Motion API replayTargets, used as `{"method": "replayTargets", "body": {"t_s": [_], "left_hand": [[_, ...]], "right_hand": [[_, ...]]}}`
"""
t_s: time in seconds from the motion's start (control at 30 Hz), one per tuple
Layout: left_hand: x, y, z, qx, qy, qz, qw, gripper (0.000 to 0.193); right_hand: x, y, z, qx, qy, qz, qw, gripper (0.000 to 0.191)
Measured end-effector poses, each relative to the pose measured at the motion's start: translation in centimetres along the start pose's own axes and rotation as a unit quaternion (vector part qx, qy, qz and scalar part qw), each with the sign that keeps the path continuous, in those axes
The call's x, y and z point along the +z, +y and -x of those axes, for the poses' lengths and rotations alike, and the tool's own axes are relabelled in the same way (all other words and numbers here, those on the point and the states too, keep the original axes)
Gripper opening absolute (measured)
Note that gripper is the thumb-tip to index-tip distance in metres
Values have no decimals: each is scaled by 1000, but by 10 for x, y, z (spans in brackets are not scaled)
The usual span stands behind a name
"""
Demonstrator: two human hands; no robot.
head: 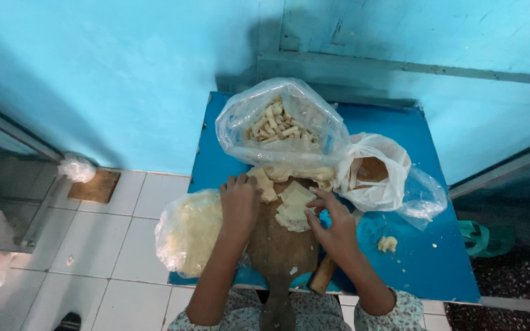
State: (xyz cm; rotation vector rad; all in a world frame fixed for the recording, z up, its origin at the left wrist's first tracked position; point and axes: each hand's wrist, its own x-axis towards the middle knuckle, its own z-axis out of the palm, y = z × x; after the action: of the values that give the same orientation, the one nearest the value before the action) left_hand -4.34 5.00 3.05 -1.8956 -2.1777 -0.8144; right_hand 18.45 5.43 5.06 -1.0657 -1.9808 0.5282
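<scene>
Head view: both hands' fingers (pixel 325 202) loosely curled, touching thin pale dough squares (pixel 294 207) on wooden board (pixel 280 248).

Painted blue table (pixel 424 270), smooth and a little glossy, with small scratches and crumbs. Worn brown wooden board (pixel 280 245), matt, darkened from use, with a wooden handle. Beside it a round wooden stick (pixel 322 276), matt too. Thin pale dough sheets (pixel 294 208), soft and matt, floury on top, under the bare left hand (pixel 239 205) and right hand (pixel 334 224). Clear plastic bag (pixel 277 125), shiny and wrinkled, full of matt rolled dough pieces. Second plastic bag (pixel 188 230), cloudy, glossy, over a yellowish mass. White plastic bag (pixel 378 171), thin and crinkled. Glazed white floor tiles (pixel 111 245), smooth. Blue painted wall (pixel 124 73), matt. Printed cloth sleeves.
</scene>
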Motion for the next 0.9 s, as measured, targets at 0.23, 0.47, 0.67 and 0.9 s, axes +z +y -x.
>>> {"method": "replayTargets", "body": {"t_s": [0.23, 0.47, 0.67, 0.9], "left_hand": [[-1, 10, -6, 7, 7, -48, 999, 12], [-15, 3, -3, 14, 109, 249, 962, 10], [-14, -3, 3, -161, -67, 619, 766, 12], [14, 33, 50, -219, -120, 706, 663, 20]], "right_hand": [[-4, 2, 3, -2, 3, -10, 1000, 49], [-7, 0, 5, 9, 14, -41, 999, 44], [-3, 3, -1, 89, -65, -264, 958, 53], [6, 17, 3, 203, -62, -456, 864, 63]]}}
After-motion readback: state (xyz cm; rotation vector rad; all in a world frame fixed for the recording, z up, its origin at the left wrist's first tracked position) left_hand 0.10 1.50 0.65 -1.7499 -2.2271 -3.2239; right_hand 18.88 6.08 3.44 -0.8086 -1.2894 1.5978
